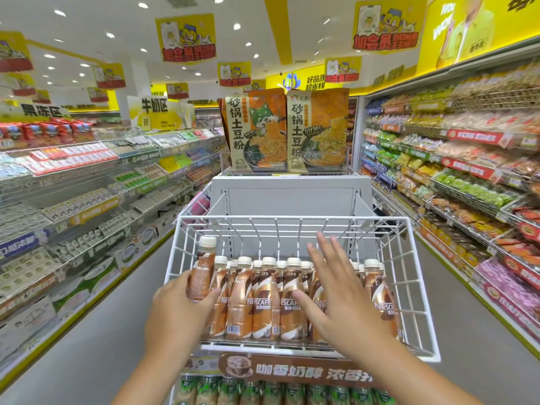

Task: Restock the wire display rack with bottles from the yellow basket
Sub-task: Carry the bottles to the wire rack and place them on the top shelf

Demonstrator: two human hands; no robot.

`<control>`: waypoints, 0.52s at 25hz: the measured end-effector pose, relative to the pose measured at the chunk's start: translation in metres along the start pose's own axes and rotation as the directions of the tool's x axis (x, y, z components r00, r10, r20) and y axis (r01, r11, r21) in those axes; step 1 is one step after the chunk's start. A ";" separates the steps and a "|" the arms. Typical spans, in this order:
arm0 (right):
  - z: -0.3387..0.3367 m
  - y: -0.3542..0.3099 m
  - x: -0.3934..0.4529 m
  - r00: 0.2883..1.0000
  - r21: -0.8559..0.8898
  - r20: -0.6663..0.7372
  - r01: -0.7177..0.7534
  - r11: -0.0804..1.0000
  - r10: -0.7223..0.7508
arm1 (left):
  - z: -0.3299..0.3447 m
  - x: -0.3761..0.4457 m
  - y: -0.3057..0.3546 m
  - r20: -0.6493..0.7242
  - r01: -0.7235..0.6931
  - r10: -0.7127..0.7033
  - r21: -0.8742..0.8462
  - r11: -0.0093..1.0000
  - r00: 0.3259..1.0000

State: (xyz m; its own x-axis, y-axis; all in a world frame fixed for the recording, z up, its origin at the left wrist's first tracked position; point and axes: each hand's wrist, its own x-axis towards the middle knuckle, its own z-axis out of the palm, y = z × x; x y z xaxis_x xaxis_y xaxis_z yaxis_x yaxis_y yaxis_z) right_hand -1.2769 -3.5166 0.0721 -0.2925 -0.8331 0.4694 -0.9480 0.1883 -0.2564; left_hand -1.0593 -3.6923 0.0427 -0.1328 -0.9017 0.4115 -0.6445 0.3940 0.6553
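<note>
The white wire display rack [415, 276] is the largest piece here: a deep basket of thin coated rods, open at the top, with wide gaps along its sides and a slatted floor. Its front half holds a row of brown-and-cream plastic coffee bottles with pale screw caps [264, 299], standing upright and touching shoulder to shoulder; the rear half is bare wire. Below the rack's front lip runs a brown printed shelf strip [292, 372], and under that a row of green-labelled bottles [263, 393]. The yellow basket is not in view.

The left hand [178, 314] has its fingers wrapped around one more coffee bottle [203, 270], held slightly higher than its neighbours at the rack's left end, just inside the side wire. The right hand [339, 290] is spread flat, fingers apart, palm against the bottles in the middle-right of the row.

The step looks like seating that bottle at the left end. It should go well if the bottle is lowered straight down so its base lands flat on the floor wires rather than between them, while the flat hand braces the row. The bottles are smooth, waisted and glossy-sleeved, likely to slide and topple in a chain, so steady sideways pressure matters.
</note>
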 end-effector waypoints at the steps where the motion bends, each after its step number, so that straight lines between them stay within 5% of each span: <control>1: 0.001 0.000 -0.002 1.000 -0.029 -0.018 -0.008 1.000 0.007 | 0.001 0.004 -0.006 -0.009 0.008 -0.007 0.020 1.000 1.000; 13: 0.048 0.022 -0.015 0.987 -0.251 -0.061 -0.158 0.955 0.147 | 0.027 0.020 -0.027 0.044 -0.024 0.013 0.262 0.965 0.999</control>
State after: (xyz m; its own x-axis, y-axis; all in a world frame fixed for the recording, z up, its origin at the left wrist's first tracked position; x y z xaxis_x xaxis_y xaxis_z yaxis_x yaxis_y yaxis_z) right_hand -1.2873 -3.5251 0.0186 -0.4358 -0.7629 0.4776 -0.8907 0.4419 -0.1069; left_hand -1.0652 -3.7264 0.0159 -0.1744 -0.9036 0.3914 -0.8160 0.3551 0.4562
